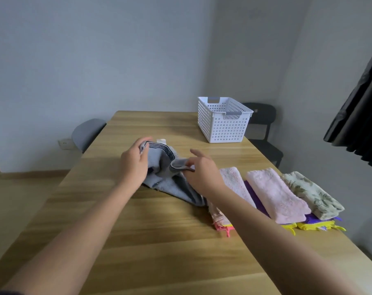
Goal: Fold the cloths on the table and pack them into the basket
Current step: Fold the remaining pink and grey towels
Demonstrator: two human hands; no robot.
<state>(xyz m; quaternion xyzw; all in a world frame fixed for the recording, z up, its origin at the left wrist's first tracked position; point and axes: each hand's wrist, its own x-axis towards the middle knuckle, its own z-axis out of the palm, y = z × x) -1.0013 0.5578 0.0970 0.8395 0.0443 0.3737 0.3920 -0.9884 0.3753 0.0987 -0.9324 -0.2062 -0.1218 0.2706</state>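
The grey striped towel [172, 186] is lying bunched on the wooden table [138, 241], nearer the person than the white perforated basket [223, 124] and to its left, with its upper part lifted off the wood. The left hand [134, 165] is gripping the striped end, fingers curled round the fabric. The right hand [202, 170] is pinching a turned-over hem between thumb and finger (its other fingers are spreading loose). On the person's side of the basket, folded cloths are sitting side by side: a pink cloth [276, 194] and a floral cloth [310, 194], both resting on a purple cloth [254, 193] and a yellow cloth [315, 226]. A black chair [263, 122] is standing just behind the basket.
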